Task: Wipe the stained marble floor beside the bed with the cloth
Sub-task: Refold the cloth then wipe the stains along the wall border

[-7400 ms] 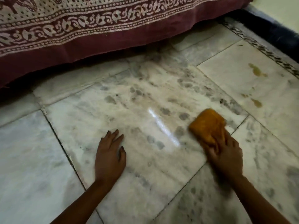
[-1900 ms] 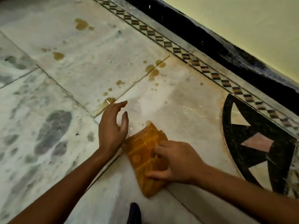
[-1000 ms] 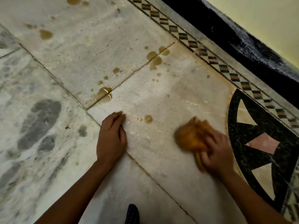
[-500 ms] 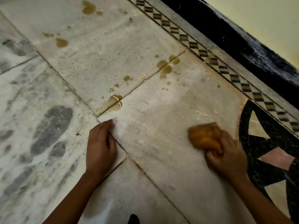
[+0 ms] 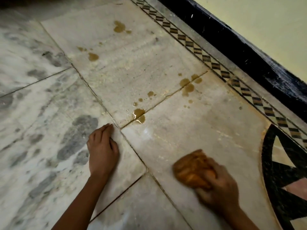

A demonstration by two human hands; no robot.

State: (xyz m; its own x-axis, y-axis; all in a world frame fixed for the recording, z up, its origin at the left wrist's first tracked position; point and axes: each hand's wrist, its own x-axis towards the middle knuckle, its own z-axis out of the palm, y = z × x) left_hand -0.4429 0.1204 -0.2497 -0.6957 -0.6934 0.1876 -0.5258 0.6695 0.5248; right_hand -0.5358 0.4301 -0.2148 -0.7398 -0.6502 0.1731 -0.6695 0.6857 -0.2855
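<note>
Since the last frame the cloth point(image 5: 191, 170) is drawn nearer across the floor point(image 5: 207, 130), gripped by curled fingers of the right hand point(image 5: 219, 193); the left hand point(image 5: 103, 151) is laid flat, fingers straight.

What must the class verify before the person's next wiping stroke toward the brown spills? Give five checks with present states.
1. The folded orange cloth gripped by the right hand: ok.
2. The left hand resting on the white marble floor, off spills: ok.
3. Bare floor between cloth and the wet brown puddle on the tile joint: ok.
4. All spills wiped: not ok; the puddle and the brown spot cluster beyond are unwiped.
5. Cloth face clean: cannot tell, blurred.
</note>
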